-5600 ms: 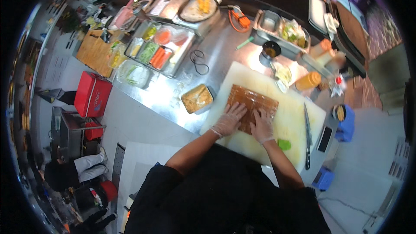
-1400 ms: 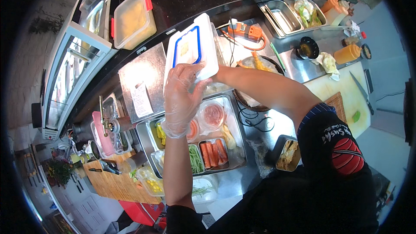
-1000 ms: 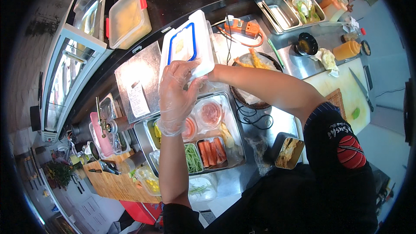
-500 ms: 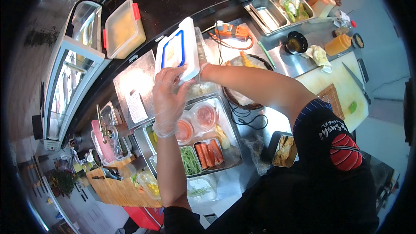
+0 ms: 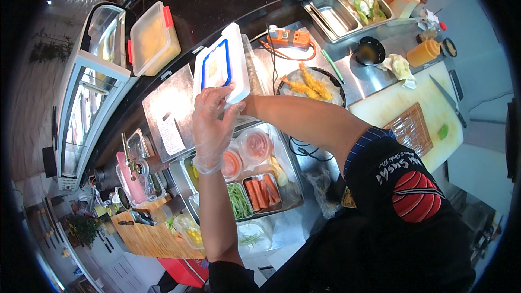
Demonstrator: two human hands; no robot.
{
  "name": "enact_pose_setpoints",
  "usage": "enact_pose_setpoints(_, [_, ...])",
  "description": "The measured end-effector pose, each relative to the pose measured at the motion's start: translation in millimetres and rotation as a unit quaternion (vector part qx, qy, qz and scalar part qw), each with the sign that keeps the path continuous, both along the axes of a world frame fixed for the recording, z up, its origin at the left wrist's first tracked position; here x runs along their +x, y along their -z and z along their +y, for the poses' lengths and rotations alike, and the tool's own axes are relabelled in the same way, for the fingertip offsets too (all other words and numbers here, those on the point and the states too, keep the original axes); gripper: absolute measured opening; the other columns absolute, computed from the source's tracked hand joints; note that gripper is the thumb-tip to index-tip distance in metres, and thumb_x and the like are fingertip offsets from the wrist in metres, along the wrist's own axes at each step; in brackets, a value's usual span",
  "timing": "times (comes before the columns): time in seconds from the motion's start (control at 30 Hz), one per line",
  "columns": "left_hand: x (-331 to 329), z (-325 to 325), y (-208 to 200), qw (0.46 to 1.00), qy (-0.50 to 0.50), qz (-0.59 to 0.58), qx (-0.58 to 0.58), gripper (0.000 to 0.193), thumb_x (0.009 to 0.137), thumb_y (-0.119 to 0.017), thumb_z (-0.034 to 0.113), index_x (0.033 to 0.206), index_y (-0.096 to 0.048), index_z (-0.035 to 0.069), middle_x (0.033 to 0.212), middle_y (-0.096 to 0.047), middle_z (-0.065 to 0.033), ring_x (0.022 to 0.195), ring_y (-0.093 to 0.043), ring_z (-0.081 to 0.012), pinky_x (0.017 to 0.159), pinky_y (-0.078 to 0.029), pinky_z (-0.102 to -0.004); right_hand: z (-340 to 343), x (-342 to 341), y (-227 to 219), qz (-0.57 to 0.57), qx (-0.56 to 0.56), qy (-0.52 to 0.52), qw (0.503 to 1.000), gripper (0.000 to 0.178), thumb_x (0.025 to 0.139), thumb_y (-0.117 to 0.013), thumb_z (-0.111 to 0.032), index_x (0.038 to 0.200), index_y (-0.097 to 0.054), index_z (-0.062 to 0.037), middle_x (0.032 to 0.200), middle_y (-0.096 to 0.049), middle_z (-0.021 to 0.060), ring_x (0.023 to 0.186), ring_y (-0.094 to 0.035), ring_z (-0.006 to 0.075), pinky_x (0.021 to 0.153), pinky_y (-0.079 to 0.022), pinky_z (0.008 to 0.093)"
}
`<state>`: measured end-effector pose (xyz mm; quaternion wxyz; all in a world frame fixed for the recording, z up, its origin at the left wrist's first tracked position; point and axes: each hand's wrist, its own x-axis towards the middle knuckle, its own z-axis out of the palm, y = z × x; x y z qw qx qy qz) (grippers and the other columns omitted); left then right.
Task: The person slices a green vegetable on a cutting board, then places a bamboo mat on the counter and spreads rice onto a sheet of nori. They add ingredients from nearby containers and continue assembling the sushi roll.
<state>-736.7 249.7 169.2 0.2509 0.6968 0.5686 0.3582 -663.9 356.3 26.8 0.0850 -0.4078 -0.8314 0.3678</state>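
My left hand (image 5: 213,122), in a clear plastic glove, pinches the lower edge of a white lid with a blue seal ring (image 5: 220,68), which is tilted up. Behind the lid shows a clear plastic container (image 5: 251,57); its contents are mostly hidden. My right forearm (image 5: 304,111) reaches across to the left, and its hand is out of sight behind the lid and my left hand, so its fingers do not show. Just below stands a metal tray (image 5: 296,195) with tubs of pink filling (image 5: 255,146), orange-red sticks (image 5: 262,191) and green strips (image 5: 239,201).
A bowl of fried shrimp (image 5: 312,84) sits beyond my right forearm. On the right, a white cutting board (image 5: 374,108) bears a wrapped bamboo mat (image 5: 411,130) and a knife (image 5: 448,100). A glass display case (image 5: 89,97) and lidded box (image 5: 156,40) stand at the left.
My right forearm has shifted left and down, and its gloved hand has gone from view behind the lid. The shrimp bowl now shows more. My left hand still holds the lid.
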Motion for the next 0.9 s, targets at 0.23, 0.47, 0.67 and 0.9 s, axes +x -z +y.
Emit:
enact_pose_setpoints(0.23, [-8.2,0.5,2.5,0.999,-0.017,-0.018,0.028,0.039,0.084,-0.085,0.0,0.121,-0.074,0.006,0.11,-0.066,-0.0086,0.1,-0.063,-0.0214,0.088,-0.055,-0.0345,34.0,13.3,-31.1,0.046,-0.055,-0.002,0.997,0.054,0.093,-0.076,-0.029,0.142,-0.067,-0.0082,0.146,-0.064,0.019,0.135,-0.064,0.0362,0.099,-0.058,0.053])
enact_pose_setpoints(0.47, [-10.6,-1.0,-4.2,0.999,-0.014,0.023,0.027,0.04,0.083,-0.087,0.003,0.121,-0.075,0.004,0.112,-0.067,-0.0097,0.104,-0.065,-0.0212,0.092,-0.056,-0.0345,-3.1,-1.1,-9.2,0.019,-0.014,-0.023,0.999,0.055,0.093,-0.076,-0.03,0.143,-0.066,-0.0086,0.147,-0.064,0.019,0.136,-0.064,0.036,0.099,-0.058,0.0535])
enact_pose_setpoints(0.67, [-2.2,-2.1,-0.1,0.998,-0.016,-0.062,0.018,0.03,0.085,-0.084,-0.004,0.113,-0.074,0.003,0.105,-0.066,-0.0037,0.098,-0.059,-0.0139,0.093,-0.05,-0.0303,-2.6,-3.2,6.1,0.0,0.0,0.004,1.0,0.056,0.093,-0.077,-0.031,0.144,-0.066,-0.0088,0.149,-0.063,0.019,0.136,-0.064,0.0358,0.098,-0.058,0.0539])
enact_pose_setpoints(0.9, [-1.7,0.5,-2.0,0.999,-0.023,-0.042,0.016,0.031,0.085,-0.085,-0.003,0.113,-0.074,0.002,0.106,-0.066,-0.0034,0.098,-0.059,-0.0144,0.093,-0.051,-0.0304,29.4,35.8,-20.3,-0.026,-0.04,0.048,0.998,0.057,0.093,-0.077,-0.032,0.145,-0.066,-0.0092,0.15,-0.063,0.019,0.137,-0.063,0.0356,0.098,-0.058,0.0544])
